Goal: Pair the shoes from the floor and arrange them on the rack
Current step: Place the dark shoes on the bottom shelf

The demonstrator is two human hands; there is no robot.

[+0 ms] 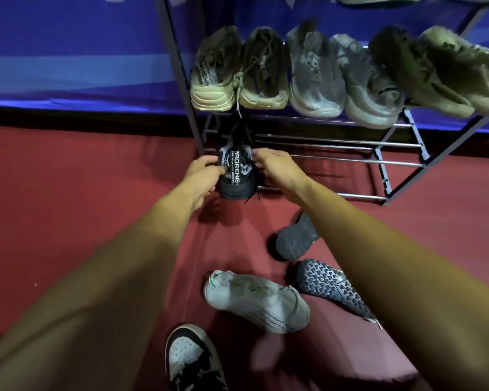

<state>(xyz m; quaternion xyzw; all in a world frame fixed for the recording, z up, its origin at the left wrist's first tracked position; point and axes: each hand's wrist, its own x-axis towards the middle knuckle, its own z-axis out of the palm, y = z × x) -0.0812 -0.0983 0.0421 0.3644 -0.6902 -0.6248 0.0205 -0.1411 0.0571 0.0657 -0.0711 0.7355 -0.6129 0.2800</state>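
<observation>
Red carpet point(82, 179) is meeting the rack point(181, 77); left hand point(202, 179) and right hand point(277, 167) are gripping the black shoe point(236, 176), toe pointing away from you into it.

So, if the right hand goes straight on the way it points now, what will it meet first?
The right hand points left at the black knit sneaker with white lettering, which its fingers hold. Beyond it probably comes the left hand, though depth is unclear.
</observation>
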